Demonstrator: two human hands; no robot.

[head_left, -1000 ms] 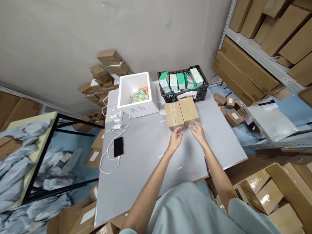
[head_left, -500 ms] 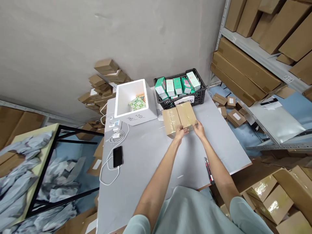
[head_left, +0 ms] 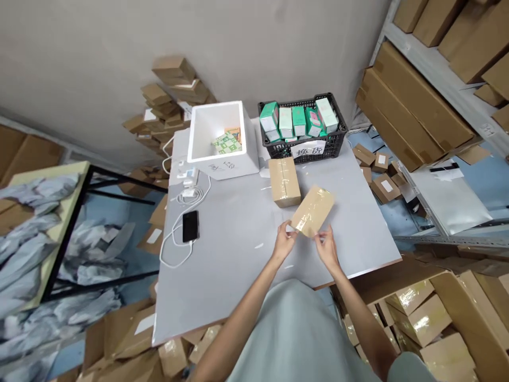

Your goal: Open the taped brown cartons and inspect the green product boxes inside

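Observation:
A taped cardboard box (head_left: 313,210) is held tilted above the grey table, its broad face towards me and shiny tape along it. My left hand (head_left: 284,240) pinches its near left corner between thumb and fingers. At the near right edge, my right hand (head_left: 326,248) grips the same box with its fingertips. Just beyond and to the left, a second taped carton (head_left: 284,180) lies on the table, touched by neither hand. The far underside of the held box is hidden.
Behind the cartons stands a black plastic crate (head_left: 341,143) of green and white boxes. A white foam box (head_left: 254,154) with green packets is left of it. A phone (head_left: 191,226) on a white cable lies on the table's left. Cardboard boxes fill the shelves (head_left: 437,58) at right.
One of the two side-by-side cartons has been lifted, pulled towards me and turned at an angle. The other carton stays by the crate. The head view has shifted slightly.

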